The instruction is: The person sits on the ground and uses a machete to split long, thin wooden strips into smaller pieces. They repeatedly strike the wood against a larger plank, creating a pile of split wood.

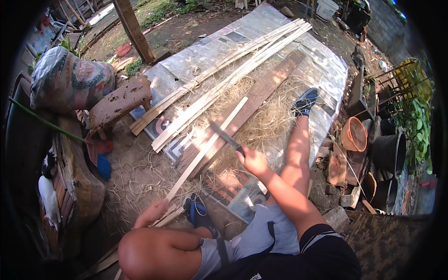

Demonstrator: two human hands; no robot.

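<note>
Right hand (254, 161), fist closed round the handle of one knife (225, 136), frame centre; blade points upper left, resting across the bamboo strip (208, 148). Left hand (151, 213), lower left, fingers curled closed on the strip's near end. Strip's long axis runs lower left to upper right. One plank (261, 93) lies beneath, two bundles of bamboo slats (224, 79) beyond.

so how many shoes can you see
2. One blue shoe is on the outstretched leg, out on the plastic sheet. The other shoe sits by the bent knee, near the left hand.
</note>
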